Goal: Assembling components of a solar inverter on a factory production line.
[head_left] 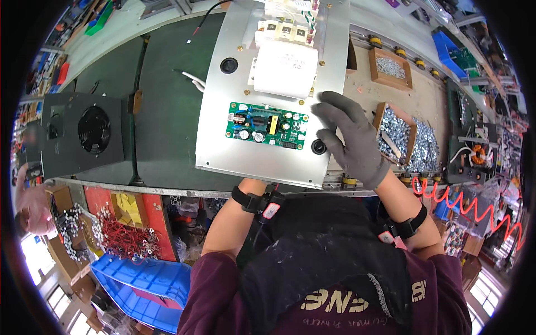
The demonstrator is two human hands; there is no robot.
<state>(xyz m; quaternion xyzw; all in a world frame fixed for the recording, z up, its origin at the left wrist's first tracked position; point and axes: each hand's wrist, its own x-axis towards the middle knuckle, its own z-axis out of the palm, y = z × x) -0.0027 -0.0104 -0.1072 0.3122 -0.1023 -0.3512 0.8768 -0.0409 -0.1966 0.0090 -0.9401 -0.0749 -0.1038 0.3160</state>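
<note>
Right hand hangs loose, empty, at the right edge of the metal plate; left hand's hidden beneath, grip unreadable. Circuit board sits nearer the front edge: best grip rims only.

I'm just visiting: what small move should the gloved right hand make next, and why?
Probably close on the right edge of the metal panel: the gloved right hand is spread over that edge, fingers apart and seemingly empty, while the left forearm disappears beneath the panel's near edge, so the hidden left hand may be supporting it from below.
</note>
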